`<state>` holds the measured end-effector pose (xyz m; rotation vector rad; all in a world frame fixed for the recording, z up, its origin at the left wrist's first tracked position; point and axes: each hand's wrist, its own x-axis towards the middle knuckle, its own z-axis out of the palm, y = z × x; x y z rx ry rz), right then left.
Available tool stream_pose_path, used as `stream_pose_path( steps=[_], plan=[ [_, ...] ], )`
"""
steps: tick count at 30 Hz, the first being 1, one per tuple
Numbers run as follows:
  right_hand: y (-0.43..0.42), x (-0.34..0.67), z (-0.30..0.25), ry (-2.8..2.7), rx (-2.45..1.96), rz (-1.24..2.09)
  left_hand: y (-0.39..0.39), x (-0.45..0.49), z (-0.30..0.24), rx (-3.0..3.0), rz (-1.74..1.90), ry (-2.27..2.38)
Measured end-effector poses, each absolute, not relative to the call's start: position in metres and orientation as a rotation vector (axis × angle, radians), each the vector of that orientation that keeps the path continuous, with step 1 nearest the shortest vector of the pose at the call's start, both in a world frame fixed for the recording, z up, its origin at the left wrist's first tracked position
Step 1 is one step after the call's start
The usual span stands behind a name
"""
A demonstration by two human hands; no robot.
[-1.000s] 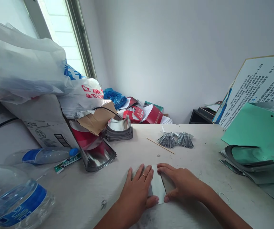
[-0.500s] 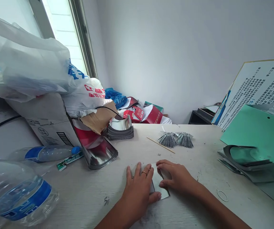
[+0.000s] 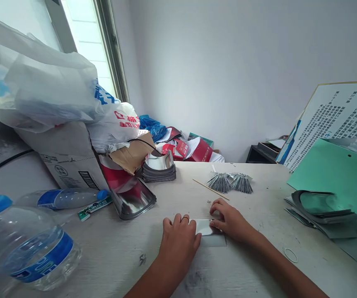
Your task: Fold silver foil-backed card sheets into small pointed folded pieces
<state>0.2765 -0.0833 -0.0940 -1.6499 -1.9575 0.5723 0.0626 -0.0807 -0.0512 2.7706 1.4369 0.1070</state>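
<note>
A small silvery sheet (image 3: 203,227) lies crosswise on the table in front of me, with a flat grey piece (image 3: 215,241) showing along its near edge. My left hand (image 3: 178,242) has its fingers bent over the sheet's left end, hiding that end. At the right end, my right hand (image 3: 230,219) is closed, thumb on the sheet and fingers curled behind it. Beyond the hands stand two fanned bundles of thin metal strips (image 3: 219,183), side by side. A thin wooden stick (image 3: 209,188) rests just left of them.
On the left are a large plastic bottle (image 3: 42,252), a smaller bottle (image 3: 73,199), a cardboard box (image 3: 69,161) and plastic bags (image 3: 51,91). Curved shiny sheets (image 3: 133,198) lie nearby. At right are a green folder (image 3: 330,165), stacked grey sheets (image 3: 324,211) and a white rubber band (image 3: 290,255).
The silvery sheet has turned from lengthwise to crosswise. My left hand's spread fingers have curled over its left end; my right hand has shifted slightly right and away from me.
</note>
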Motion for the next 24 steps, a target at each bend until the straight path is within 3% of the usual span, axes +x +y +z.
stream_pose_path(
  steps=[7,16,24],
  plan=[
    [-0.099,0.271,-0.086,-2.156,-1.537,0.516,-0.078,0.062,-0.053,2.754,0.103,1.467],
    [-0.097,0.272,-0.087,-2.176,-1.500,0.492,-0.068,0.057,-0.058,2.691,0.133,1.065],
    [-0.102,0.280,-0.081,-2.207,-1.380,0.679,-0.068,0.056,-0.056,2.564,0.119,1.095]
  ],
)
